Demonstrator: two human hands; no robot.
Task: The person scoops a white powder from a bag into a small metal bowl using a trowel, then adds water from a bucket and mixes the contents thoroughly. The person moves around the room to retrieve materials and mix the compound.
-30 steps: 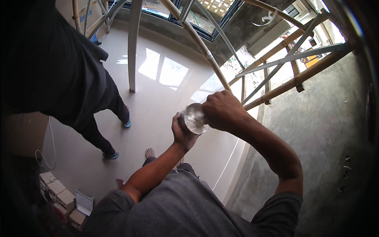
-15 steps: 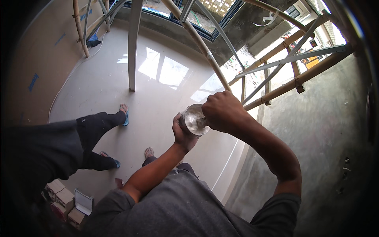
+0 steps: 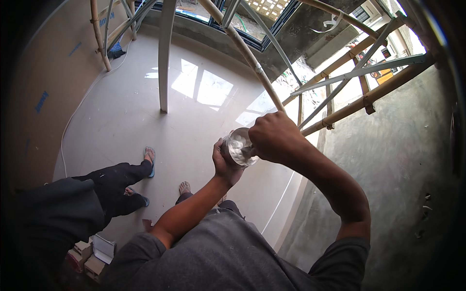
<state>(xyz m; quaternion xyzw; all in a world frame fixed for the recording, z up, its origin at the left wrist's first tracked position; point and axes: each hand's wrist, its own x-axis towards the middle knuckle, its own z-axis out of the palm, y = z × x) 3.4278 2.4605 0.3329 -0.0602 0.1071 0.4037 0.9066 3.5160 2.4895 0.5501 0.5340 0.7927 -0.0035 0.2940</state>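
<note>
A round metal bowl [image 3: 225, 149] holding lumpy white paste [image 3: 236, 144] is in front of my body, tilted a little. My left hand [image 3: 226, 166] is closed round its near left side, with the thumb up along the wall. Over the bowl's right rim, my right hand [image 3: 274, 137] makes a fist round a small tool [image 3: 247, 152]. Only the tool's grey end shows, dipped in the paste; the fist hides its handle, so I cannot tell its exact kind.
Bamboo poles [image 3: 250, 60] and a grey upright post [image 3: 164, 63] stand ahead. A rough cement wall [image 3: 388, 165] rises on the right. Another person in dark trousers [image 3: 114, 182] is at my left, near boxes [image 3: 94, 266]. Brown boards [image 3: 53, 82] line the far left.
The other person has shifted, the legs now closer together and the body lower in view. My hands, bowl and tool stay nearly in place; the paste's surface looks slightly different.
</note>
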